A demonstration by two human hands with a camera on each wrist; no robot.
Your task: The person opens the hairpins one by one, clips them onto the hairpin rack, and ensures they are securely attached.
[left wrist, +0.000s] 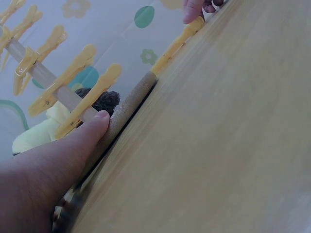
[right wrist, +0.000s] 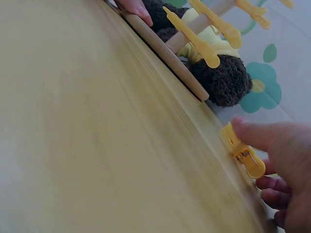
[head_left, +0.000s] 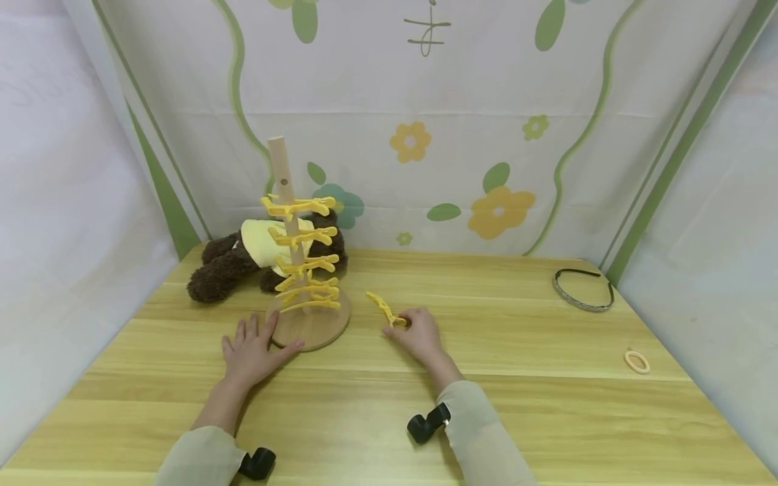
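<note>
A wooden stand with a round base (head_left: 331,331) and an upright post (head_left: 280,162) carries several yellow hair clips (head_left: 306,236), clipped across the post one above another. My left hand (head_left: 250,356) lies spread at the near left of the base, its thumb resting on the rim in the left wrist view. To the right of the stand, my right hand (head_left: 421,335) pinches another yellow hair clip (right wrist: 245,158) between thumb and fingers, low over the table. That clip's long end points toward the back left in the head view.
Behind the stand lies a brown plush toy (head_left: 219,273) in a yellow shirt. A glittery headband (head_left: 583,305) is at the back right of the wooden table (head_left: 340,418), with a pale ring (head_left: 637,362) nearer the right edge. Printed cloth (head_left: 377,88) walls the back and sides.
</note>
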